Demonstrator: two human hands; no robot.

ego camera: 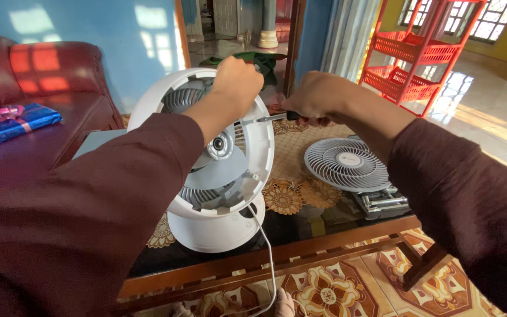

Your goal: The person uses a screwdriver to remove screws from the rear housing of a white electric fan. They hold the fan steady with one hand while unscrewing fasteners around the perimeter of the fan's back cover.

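Sleeves are filling the foreground while the left hand point(237, 79) is clenching the rim of the fan point(221, 158) standing mid-table. The right hand point(318, 97) is gripping a screwdriver point(268, 118), tip at the rim's two o'clock. With the grille point(347, 164) already off and lying at the fan's three o'clock, disassembly seems partway, the rear housing not yet apart.

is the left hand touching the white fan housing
Touching. The head view shows the left hand closed over the top rim of the white fan housing, with no gap visible between them.

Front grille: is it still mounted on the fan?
No, the grille lies flat on the table, right of the open fan.
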